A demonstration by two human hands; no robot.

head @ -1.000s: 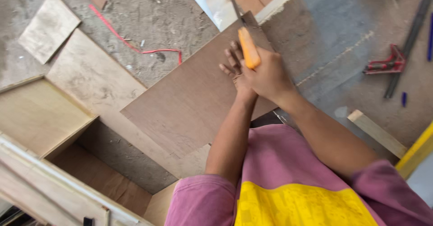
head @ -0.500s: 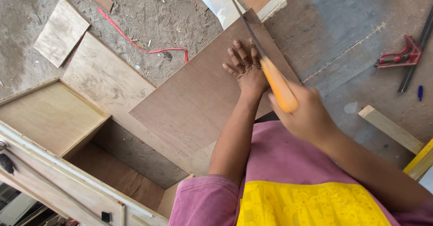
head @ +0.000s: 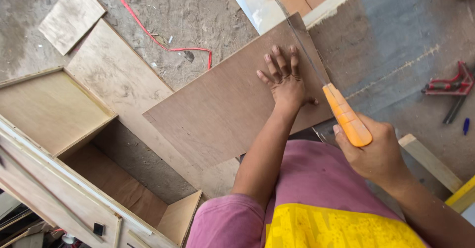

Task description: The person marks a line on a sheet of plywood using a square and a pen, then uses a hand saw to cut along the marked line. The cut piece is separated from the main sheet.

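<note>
Pressing left hand [head: 286, 82] flat on plywood sheet [head: 217, 109]; right hand [head: 376, 151] gripping orange-handled saw [head: 346, 114].

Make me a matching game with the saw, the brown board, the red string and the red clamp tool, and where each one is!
Things:
1. saw
2. brown board
3. red string
4. red clamp tool

Places:
A. lying on the dusty floor
B. on the grey bench, far right
C. gripped in the right hand
D. pressed flat under the left hand

Pairs: 1-C, 2-D, 3-A, 4-B
</note>
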